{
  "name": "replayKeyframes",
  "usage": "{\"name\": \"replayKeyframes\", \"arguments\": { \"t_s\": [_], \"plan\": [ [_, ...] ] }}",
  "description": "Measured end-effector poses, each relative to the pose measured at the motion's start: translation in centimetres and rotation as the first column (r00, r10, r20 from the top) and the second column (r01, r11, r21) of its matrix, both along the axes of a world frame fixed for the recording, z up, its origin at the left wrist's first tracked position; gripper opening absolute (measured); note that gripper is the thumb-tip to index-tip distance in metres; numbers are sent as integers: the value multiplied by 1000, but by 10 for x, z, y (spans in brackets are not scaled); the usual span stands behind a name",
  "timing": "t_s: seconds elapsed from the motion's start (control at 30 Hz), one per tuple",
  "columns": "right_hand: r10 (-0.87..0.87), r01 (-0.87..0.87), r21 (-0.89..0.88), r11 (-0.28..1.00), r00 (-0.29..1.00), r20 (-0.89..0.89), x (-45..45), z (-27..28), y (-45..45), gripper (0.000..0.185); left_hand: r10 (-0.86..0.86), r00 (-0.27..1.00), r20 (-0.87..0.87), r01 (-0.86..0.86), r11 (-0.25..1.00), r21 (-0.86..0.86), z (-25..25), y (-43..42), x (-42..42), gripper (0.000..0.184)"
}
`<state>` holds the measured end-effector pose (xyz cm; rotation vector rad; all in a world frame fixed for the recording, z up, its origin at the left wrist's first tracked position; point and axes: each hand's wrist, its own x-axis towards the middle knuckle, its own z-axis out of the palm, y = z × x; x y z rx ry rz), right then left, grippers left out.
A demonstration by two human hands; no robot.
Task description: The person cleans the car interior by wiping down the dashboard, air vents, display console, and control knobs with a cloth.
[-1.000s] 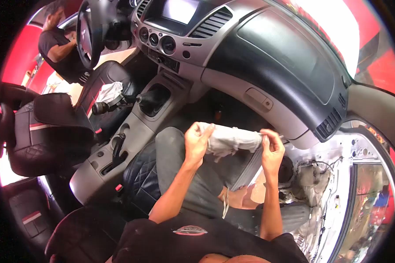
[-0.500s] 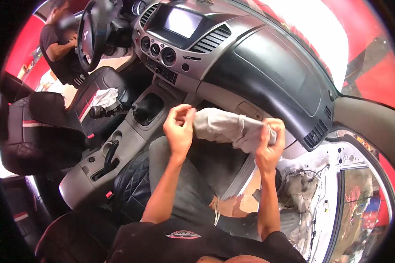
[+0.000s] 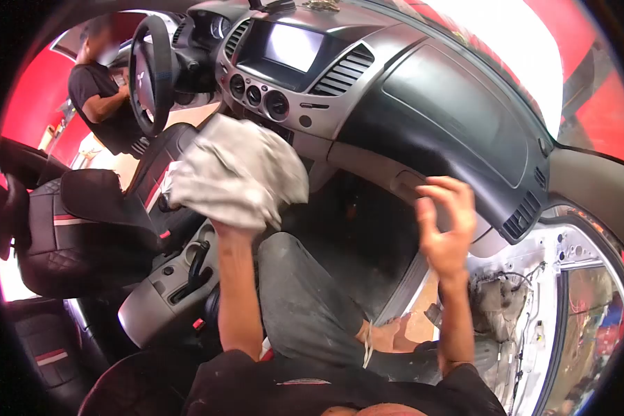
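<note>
A light grey cloth (image 3: 239, 170), smeared by motion, hangs over the gear lever area with my left hand in it. Only my left wrist (image 3: 234, 243) shows below the cloth; the fingers are hidden under it. My right hand (image 3: 449, 229) is raised in front of the glove box side of the dashboard (image 3: 444, 104). Its fingers are spread and curved, with nothing between them. The gear lever is covered by the cloth from this angle.
The centre console (image 3: 145, 305) with its handbrake (image 3: 197, 267) lies left of my legs. Beyond it are the driver's seat (image 3: 83, 229) and steering wheel (image 3: 149, 76). A person (image 3: 100, 100) stands outside the driver's side. At right is the stripped door (image 3: 534, 312).
My right hand has let go of the cloth and opened. My left hand has carried the cloth left, towards the console, where it now spreads over that hand.
</note>
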<state>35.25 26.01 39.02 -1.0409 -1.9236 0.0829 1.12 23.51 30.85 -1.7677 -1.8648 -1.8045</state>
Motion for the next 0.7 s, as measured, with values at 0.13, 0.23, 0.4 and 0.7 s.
{"name": "replayKeyframes", "arguments": {
  "t_s": [0.13, 0.23, 0.4, 0.7],
  "plan": [
    [-278, 240, 210, 948, 944, 176, 70, 19, 39, 9, 216, 973, -86, -194, 959, 206, 12, 148, -77, 54],
    [-379, 321, 243, 915, 891, 251, 111, 32, 62, 9, 9, 986, 166, -10, 1000, 8, 13, 255, -106, 71],
    [-380, 318, 221, 922, 851, 363, 158, 28, 87, 13, 179, 961, -209, -202, 975, -94, 31, 315, -157, 64],
    [-396, 290, 292, 911, 812, 429, 154, 19, 105, 19, 56, 994, -89, -54, 998, 25, 15, 368, -243, 52]
  ]
}}
